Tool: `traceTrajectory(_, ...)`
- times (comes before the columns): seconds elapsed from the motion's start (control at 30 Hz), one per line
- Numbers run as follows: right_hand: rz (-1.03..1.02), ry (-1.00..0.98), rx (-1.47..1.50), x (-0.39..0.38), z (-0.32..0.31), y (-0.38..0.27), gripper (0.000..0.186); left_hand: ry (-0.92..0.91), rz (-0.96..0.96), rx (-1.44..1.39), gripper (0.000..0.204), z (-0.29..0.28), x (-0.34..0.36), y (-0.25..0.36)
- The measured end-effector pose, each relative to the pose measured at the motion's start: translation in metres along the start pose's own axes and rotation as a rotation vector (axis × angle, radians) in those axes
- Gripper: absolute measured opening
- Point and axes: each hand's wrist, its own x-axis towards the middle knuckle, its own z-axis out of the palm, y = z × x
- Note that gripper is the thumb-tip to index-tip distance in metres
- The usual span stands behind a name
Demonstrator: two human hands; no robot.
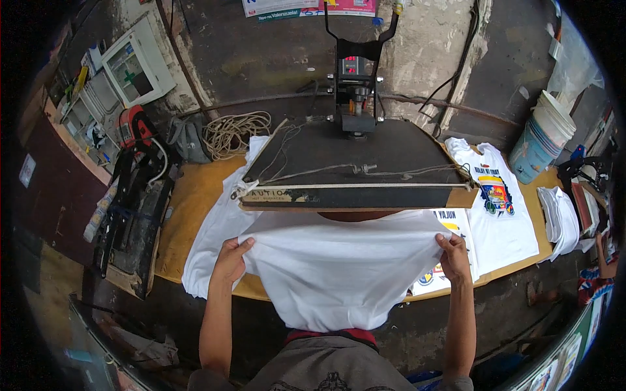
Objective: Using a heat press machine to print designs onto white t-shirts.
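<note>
A plain white T-shirt (329,270) is stretched wide between my two hands in front of the heat press (365,153). My left hand (228,260) pinches the shirt's left edge, thumb on top. On the opposite edge, my right hand (455,258) grips the cloth the same way. The shirt's near part hangs past the table edge toward my body, and its far part goes out of sight under the press's dark upper plate. Another white garment (212,244) lies left of my left hand. Printed sheets (450,264) with coloured designs lie beside my right hand.
A printed white T-shirt (502,195) lies flat on the yellow table (177,221). At the right are stacked buckets (541,140) and folded white cloth (559,218). A red-and-black press (134,189) and coiled rope (236,133) stand left. Someone's arm (606,260) shows far right.
</note>
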Motion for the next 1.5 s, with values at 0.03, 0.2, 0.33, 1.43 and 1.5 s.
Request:
traceTrajectory(0.03, 0.002, 0.002, 0.0, -0.006, 0.001, 0.0, 0.024, -0.01, 0.06, 0.021, 0.03, 0.002, -0.007, 0.003)
traceTrajectory(0.2, -0.084, 0.092, -0.073, -0.056, 0.018, -0.026, 0.053, -0.171, 0.112, -0.143, 0.06, 0.012, -0.08, 0.005)
traceTrajectory(0.33, -0.071, 0.033, -0.02, -0.072, -0.004, -0.046, 0.028, -0.197, 0.249, 0.009, 0.052, 0.021, -0.108, 0.027)
traceTrajectory(1.43, -0.715, -0.079, -0.663, 0.172, -0.104, -0.048, 0.033, 0.275, 0.36, 0.355, 0.064, 0.044, 0.079, 0.088)
traceTrajectory(1.5, -0.644, -0.062, -0.658, 0.194, -0.087, -0.029, 0.034, 0.27, 0.31, 0.345, 0.063, 0.035, 0.102, 0.081)
